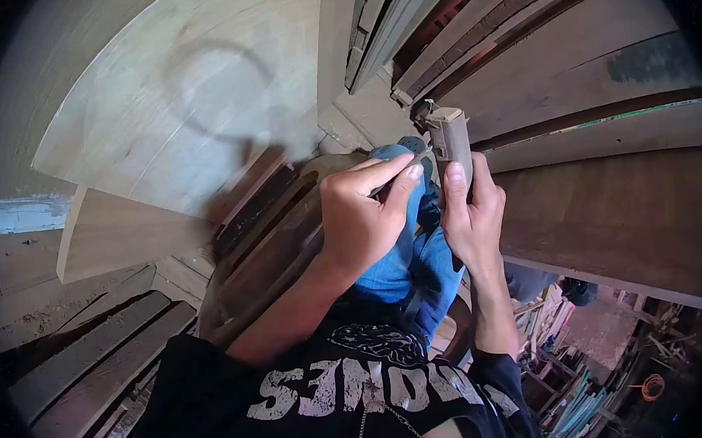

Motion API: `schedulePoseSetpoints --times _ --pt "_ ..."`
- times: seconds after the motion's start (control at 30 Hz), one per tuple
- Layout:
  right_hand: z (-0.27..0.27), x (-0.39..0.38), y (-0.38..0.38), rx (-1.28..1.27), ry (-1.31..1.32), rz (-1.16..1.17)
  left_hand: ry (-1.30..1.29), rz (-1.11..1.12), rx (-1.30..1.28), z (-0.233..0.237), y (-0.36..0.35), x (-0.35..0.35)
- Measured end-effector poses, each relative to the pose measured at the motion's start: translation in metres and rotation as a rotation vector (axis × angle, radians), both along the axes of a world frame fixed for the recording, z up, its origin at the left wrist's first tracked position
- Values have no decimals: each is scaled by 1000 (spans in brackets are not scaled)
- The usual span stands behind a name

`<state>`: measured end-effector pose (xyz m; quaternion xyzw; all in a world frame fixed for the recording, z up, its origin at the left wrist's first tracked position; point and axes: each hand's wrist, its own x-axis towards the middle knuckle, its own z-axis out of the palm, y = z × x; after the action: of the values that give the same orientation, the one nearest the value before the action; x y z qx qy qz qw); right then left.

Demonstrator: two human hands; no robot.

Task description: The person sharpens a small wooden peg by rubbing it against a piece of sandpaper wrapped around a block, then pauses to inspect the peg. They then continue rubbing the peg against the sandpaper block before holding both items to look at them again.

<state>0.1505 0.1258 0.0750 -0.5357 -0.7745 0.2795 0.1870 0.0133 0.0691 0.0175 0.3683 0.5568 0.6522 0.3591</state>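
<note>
By the left hand [363, 214], a slim tool [421, 157] is pinched, angled rightward at the slotted left side of a wooden block [453, 137]; contact cannot be told. The block is gripped lengthwise, near its lower end, by the right hand [474, 214].

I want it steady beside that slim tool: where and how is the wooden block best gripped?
Probably the lower part of the wooden block, from the right, as the right hand grips it. It is long, roughly upright and narrow enough to wrap, leaving the upper left side to the slim tool in the left hand.
</note>
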Motion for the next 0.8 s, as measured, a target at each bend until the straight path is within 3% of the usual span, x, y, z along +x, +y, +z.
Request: schedulePoseSetpoints --times 0.8 --pt "18 -2 -1 78 81 22 -101 23 2 4 1 -4"
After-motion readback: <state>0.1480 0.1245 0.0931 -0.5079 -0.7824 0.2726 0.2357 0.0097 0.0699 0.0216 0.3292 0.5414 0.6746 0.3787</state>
